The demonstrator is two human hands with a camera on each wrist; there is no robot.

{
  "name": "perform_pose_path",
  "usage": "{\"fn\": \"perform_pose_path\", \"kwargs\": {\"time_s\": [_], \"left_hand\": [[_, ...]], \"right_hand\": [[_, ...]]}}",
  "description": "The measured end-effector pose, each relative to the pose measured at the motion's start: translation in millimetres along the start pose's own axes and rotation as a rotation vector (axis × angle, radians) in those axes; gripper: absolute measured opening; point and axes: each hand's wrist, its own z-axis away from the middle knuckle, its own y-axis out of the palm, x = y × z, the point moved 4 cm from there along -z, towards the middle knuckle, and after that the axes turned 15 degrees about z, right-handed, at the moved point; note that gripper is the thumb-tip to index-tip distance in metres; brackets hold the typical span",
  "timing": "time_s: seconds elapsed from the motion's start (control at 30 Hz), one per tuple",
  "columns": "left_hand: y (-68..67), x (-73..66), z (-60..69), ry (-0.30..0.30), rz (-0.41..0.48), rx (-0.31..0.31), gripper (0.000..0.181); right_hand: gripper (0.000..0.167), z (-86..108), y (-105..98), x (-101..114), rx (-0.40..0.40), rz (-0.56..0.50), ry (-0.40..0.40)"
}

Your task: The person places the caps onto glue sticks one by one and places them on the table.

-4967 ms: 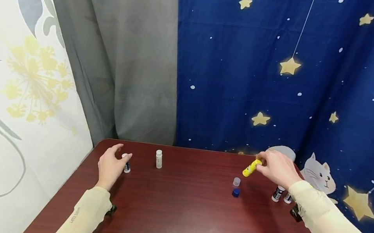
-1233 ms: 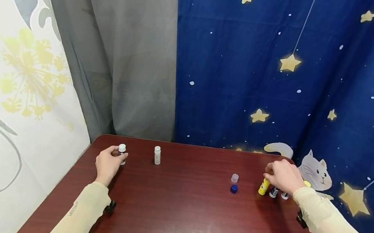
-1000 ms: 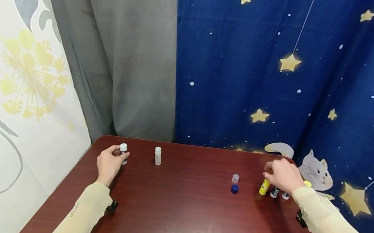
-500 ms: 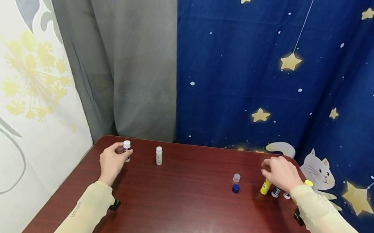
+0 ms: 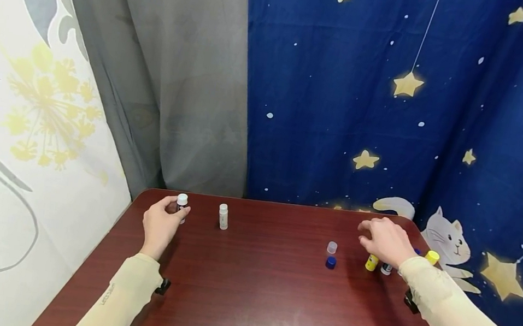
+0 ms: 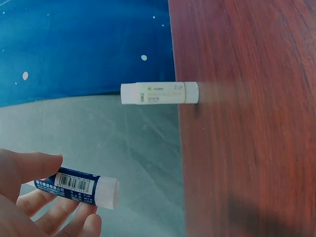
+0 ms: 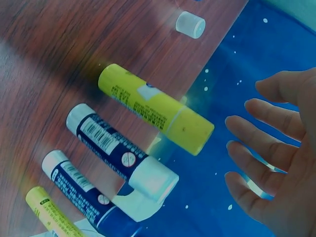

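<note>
Your left hand [image 5: 161,225] pinches a navy glue stick [image 6: 74,186] above the table [image 5: 266,279]; your right hand [image 5: 384,240] is loosely spread.
It sits just beside an upright yellow glue stick [image 7: 155,108], not touching; a white glue stick [image 5: 223,217] stands right of your left hand.

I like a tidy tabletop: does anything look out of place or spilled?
Yes: a translucent cap and a blue cap sit loose, left of a yellow glue stick. Odd, since neither is on a stick. No spill shows.
</note>
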Motion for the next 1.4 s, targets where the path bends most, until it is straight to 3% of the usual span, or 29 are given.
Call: {"fn": "perform_pose_path", "kwargs": {"time_s": [0.4,0.93,1.4], "left_hand": [[7.3,-19.7,5.3,0.084,0.011,0.018,0.033],[12.9,-41.7,12.1,0.137,0.049,0.044,0.031],[14.7,-57.1,18.1,0.218,0.041,0.063,0.031]], "right_hand": [[0.031,-4.3,8,19,0.029,0.0,-0.027],[0.03,-3.8,24,44,0.038,0.013,-0.092],[0.025,-2.0,40,60,0.053,-0.002,-0.163]]}}
